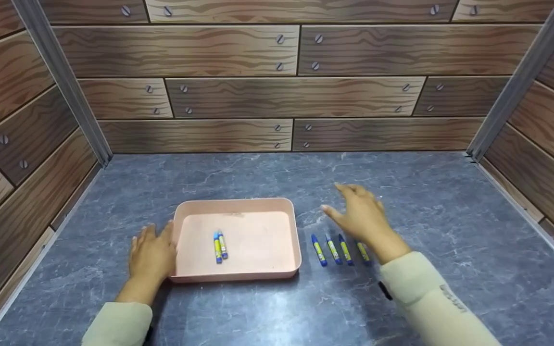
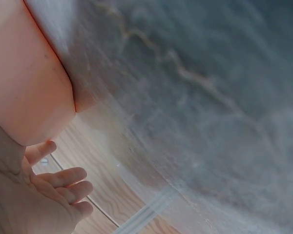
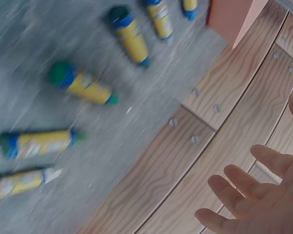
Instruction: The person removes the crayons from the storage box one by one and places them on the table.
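Observation:
A pink rectangular tray (image 1: 262,240) stands left of centre in the head view, with two crayons (image 1: 218,250) side by side in it. My left hand (image 1: 151,254) is at the tray's left wall, its fingers relaxed; the left wrist view shows the palm against the tray's outer side (image 2: 31,83). To the right of the tray, several crayons (image 1: 319,251) with yellow labels and blue ends lie in a row. Over the far end of that row my right hand (image 1: 361,216) is raised, fingers spread, holding nothing. It and its sleeve partly cover the row's right end.
In the right wrist view, several crayons (image 3: 132,44) show, with green, blue and white tips. The grey marbled tabletop (image 1: 258,317) is bounded by wood-patterned walls (image 1: 238,96) at the back and both sides, with metal posts (image 1: 508,91) at the corners.

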